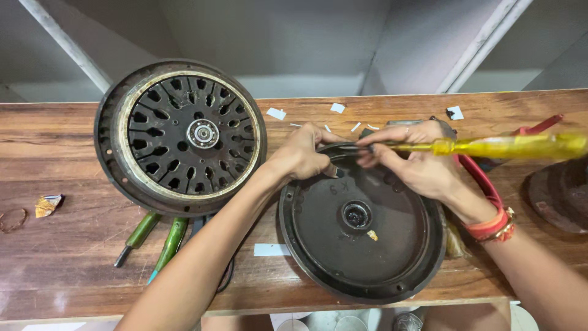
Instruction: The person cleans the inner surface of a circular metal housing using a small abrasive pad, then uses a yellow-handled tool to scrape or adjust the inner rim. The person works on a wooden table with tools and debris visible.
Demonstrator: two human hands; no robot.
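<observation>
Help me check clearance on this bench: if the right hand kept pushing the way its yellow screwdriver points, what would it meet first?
Probably the left hand: the right hand aims the yellow screwdriver leftward along the dark round cover rim, toward its fingers. Depth is unclear.

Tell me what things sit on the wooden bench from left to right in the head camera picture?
Wire ring → crumpled wrapper → green-handled pliers → spoked wheel hub → left hand → round dark cover → right hand → yellow screwdriver.
</observation>
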